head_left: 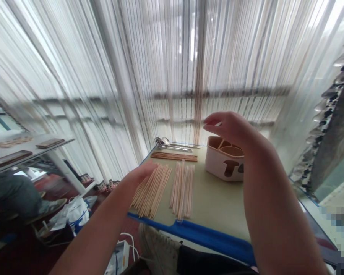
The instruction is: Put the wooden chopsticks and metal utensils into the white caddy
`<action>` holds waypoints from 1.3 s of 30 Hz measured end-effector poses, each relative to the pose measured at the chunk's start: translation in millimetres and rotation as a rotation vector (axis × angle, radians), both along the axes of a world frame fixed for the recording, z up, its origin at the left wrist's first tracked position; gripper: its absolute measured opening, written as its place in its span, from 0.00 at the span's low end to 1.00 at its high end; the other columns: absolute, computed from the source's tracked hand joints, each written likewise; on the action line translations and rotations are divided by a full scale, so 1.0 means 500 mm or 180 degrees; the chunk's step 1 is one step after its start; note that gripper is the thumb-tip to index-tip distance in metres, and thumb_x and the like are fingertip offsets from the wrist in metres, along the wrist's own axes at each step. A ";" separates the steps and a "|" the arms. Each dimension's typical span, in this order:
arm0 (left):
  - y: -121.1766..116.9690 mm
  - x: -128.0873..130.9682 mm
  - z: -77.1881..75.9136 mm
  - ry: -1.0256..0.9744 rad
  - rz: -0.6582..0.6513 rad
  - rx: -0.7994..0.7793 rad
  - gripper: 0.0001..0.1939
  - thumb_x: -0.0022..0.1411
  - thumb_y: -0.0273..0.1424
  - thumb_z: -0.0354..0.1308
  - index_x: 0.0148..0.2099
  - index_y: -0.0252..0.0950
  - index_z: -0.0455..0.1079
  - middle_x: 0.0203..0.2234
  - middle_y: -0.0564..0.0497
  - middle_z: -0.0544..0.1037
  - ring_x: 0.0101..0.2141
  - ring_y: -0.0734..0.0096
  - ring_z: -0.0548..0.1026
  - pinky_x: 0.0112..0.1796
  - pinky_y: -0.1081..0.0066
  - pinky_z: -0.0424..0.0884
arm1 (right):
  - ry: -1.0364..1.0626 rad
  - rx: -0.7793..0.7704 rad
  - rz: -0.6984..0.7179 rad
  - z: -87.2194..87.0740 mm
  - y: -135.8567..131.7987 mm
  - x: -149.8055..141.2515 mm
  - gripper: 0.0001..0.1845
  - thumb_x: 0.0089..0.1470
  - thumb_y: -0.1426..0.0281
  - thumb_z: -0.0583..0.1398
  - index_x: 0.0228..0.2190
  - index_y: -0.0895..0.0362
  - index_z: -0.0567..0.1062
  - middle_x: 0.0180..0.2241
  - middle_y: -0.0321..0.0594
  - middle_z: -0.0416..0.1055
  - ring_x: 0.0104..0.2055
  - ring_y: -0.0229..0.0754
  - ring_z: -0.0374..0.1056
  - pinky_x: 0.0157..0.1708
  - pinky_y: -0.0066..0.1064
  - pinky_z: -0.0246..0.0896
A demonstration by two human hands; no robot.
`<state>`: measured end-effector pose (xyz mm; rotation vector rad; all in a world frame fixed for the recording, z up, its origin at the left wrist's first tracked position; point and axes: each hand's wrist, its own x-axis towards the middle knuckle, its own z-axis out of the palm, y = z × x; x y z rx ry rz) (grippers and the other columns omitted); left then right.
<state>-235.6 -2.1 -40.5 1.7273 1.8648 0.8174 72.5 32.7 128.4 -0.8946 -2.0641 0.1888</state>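
My left hand (140,173) rests on the left edge of a pile of pale wooden chopsticks (151,191); its fingers are hidden behind the hand. A second pile of lighter chopsticks (183,189) lies just to the right. My right hand (229,128) hovers above a pink divided holder (223,162), fingers stretched forward and holding nothing. Darker brown chopsticks (174,156) lie crosswise further back, with metal spoons (172,145) behind them.
The small table (215,202) has a blue front edge (200,235). White curtains (160,68) hang close behind it. A white table with trays (25,151) stands at the left, a seated person's leg (11,194) below it. Bags and a white box lie on the floor.
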 end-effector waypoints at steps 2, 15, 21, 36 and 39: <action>-0.017 -0.006 0.019 -0.0221 0.0039 -0.0271 0.21 0.54 0.39 0.52 0.48 0.34 0.69 0.37 0.45 0.78 0.37 0.61 0.75 0.38 0.67 0.70 | -0.0207 -0.0062 0.0249 -0.008 -0.009 -0.036 0.07 0.45 0.66 0.63 0.28 0.54 0.78 0.24 0.36 0.73 0.25 0.37 0.67 0.29 0.31 0.61; -0.058 -0.097 -0.050 -0.0158 0.0487 0.0584 0.20 0.56 0.38 0.51 0.45 0.32 0.72 0.38 0.46 0.78 0.40 0.66 0.74 0.44 0.68 0.68 | -0.2298 -0.0003 0.1255 -0.287 -0.012 -0.308 0.17 0.52 0.74 0.54 0.43 0.52 0.75 0.46 0.43 0.70 0.45 0.43 0.67 0.43 0.31 0.58; -0.061 -0.098 -0.060 -0.0040 0.0248 0.0711 0.18 0.56 0.39 0.54 0.45 0.34 0.73 0.38 0.47 0.78 0.39 0.67 0.74 0.43 0.69 0.69 | -0.2585 0.0113 0.1097 -0.329 -0.006 -0.323 0.12 0.52 0.73 0.54 0.37 0.56 0.74 0.41 0.45 0.71 0.42 0.43 0.66 0.41 0.31 0.56; -0.066 -0.104 -0.069 -0.0124 -0.0009 0.0875 0.21 0.51 0.38 0.60 0.47 0.36 0.72 0.43 0.47 0.76 0.43 0.65 0.73 0.47 0.66 0.67 | -0.2301 -0.0020 0.1100 -0.318 0.036 -0.306 0.11 0.52 0.74 0.54 0.35 0.56 0.75 0.38 0.42 0.74 0.41 0.41 0.68 0.40 0.27 0.57; -0.064 -0.105 -0.073 -0.0287 0.0053 0.0818 0.23 0.51 0.39 0.59 0.49 0.35 0.70 0.42 0.47 0.76 0.41 0.66 0.74 0.45 0.66 0.68 | -0.2204 -0.0149 0.1156 -0.302 0.041 -0.298 0.11 0.52 0.73 0.56 0.35 0.56 0.77 0.37 0.42 0.75 0.41 0.41 0.69 0.41 0.27 0.57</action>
